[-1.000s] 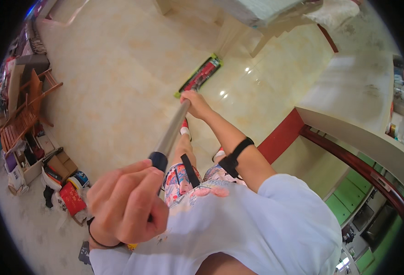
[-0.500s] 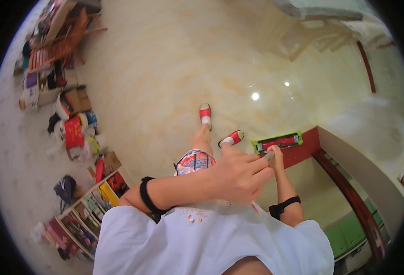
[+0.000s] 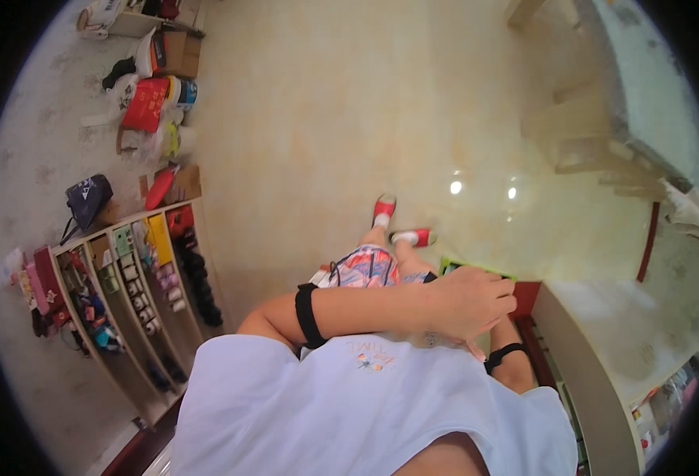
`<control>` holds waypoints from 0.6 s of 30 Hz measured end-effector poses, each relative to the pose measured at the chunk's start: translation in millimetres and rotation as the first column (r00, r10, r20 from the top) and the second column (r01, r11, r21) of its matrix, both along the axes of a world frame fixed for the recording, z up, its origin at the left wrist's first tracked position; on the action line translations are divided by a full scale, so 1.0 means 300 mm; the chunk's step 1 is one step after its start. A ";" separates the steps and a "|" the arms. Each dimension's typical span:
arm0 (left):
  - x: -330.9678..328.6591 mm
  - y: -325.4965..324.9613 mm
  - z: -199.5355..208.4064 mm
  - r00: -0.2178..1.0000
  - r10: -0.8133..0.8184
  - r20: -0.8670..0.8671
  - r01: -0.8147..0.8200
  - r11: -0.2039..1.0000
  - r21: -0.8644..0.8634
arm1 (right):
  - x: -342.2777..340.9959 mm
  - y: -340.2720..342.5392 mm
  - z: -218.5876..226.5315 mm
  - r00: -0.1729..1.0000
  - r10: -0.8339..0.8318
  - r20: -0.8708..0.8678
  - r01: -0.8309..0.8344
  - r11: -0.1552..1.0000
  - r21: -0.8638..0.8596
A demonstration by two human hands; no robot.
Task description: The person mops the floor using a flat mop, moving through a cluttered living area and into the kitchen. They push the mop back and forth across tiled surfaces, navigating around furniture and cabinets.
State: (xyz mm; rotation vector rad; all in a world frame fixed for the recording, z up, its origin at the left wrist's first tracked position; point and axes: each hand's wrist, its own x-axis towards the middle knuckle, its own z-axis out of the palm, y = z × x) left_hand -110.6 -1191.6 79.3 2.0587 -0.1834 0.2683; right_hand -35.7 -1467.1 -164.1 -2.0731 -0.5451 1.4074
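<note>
My left hand [image 3: 470, 303] reaches across my body to the right, its fingers curled closed around the handle of a mop. The handle itself is hidden behind this hand. Beyond the knuckles, part of the mop's bright green head [image 3: 449, 265] shows near my feet. My right forearm [image 3: 516, 371] comes in behind the left hand, which covers the right hand and its fingers. Black bands circle both arms.
An open shelf rack [image 3: 127, 293] full of small goods stands at left. Boxes and a red bag [image 3: 145, 105] lie above it. A table [image 3: 643, 103] is at upper right. A low partition wall [image 3: 595, 373] with a red end stands close at right.
My view and body have turned and shifted, so the shelves sit higher and more fully in sight. The mop head, seen whole before, is now mostly behind my left hand. My right hand became hidden.
</note>
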 end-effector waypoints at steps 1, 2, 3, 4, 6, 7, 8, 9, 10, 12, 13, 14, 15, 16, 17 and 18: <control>-0.008 -0.015 0.006 1.000 -0.016 0.002 0.016 1.000 -0.012 | 0.009 -0.001 -0.002 1.000 0.006 0.019 -0.006 1.000 -0.003; -0.009 -0.023 0.015 0.999 -0.032 -0.007 0.031 0.999 -0.031 | 0.008 -0.007 -0.003 1.000 0.013 0.027 -0.013 1.000 -0.003; -0.015 -0.040 0.028 0.998 -0.049 0.039 0.050 0.998 -0.044 | -0.005 -0.024 -0.003 0.999 0.018 0.034 -0.018 1.000 -0.002; -0.018 -0.050 0.043 0.998 -0.041 0.044 0.042 0.999 -0.021 | -0.011 -0.029 -0.009 0.999 0.019 0.037 -0.019 1.000 -0.001; -0.025 -0.067 0.079 0.992 -0.124 -0.003 0.124 0.992 0.011 | -0.021 -0.034 -0.032 0.999 0.017 0.031 -0.017 1.000 0.010; -0.029 -0.066 0.097 0.996 -0.079 0.049 0.078 0.997 0.022 | -0.025 -0.036 -0.028 1.000 0.005 0.015 -0.006 1.000 0.010; -0.030 -0.054 0.115 0.996 -0.082 0.035 0.080 0.996 0.048 | -0.024 -0.036 -0.010 1.000 0.005 0.021 -0.005 1.000 0.018; -0.041 -0.041 0.136 0.997 -0.042 0.071 0.034 0.993 0.115 | -0.019 -0.025 0.008 1.000 0.002 0.030 -0.003 1.000 0.021; -0.048 -0.016 0.154 0.994 -0.025 0.106 0.012 0.993 0.118 | -0.010 -0.005 0.031 0.993 0.037 0.109 -0.041 0.998 0.039; -0.071 0.036 0.194 0.971 0.077 0.225 -0.100 0.991 0.093 | 0.022 0.044 0.097 0.956 0.113 0.270 -0.133 0.990 0.054; -0.077 0.061 0.212 0.973 0.068 0.222 -0.094 0.990 0.109 | 0.037 0.081 0.126 0.926 0.150 0.346 -0.160 0.987 0.001; -0.087 0.091 0.231 0.973 0.068 0.218 -0.099 0.986 0.136 | 0.051 0.129 0.152 0.887 0.195 0.418 -0.195 0.980 -0.045; -0.095 0.116 0.248 0.973 0.087 0.212 -0.119 0.983 0.140 | 0.072 0.172 0.174 0.905 0.183 0.385 -0.212 0.977 0.034; -0.105 0.132 0.268 0.964 0.079 0.253 -0.130 0.973 0.193 | 0.087 0.209 0.192 0.927 0.158 0.340 -0.221 0.963 0.152; -0.107 0.143 0.283 0.954 0.081 0.290 -0.149 0.964 0.222 | 0.105 0.247 0.202 0.893 0.188 0.409 -0.256 0.959 0.118; -0.115 0.152 0.300 0.943 0.080 0.324 -0.166 0.955 0.247 | 0.116 0.285 0.208 0.864 0.201 0.462 -0.283 0.952 0.116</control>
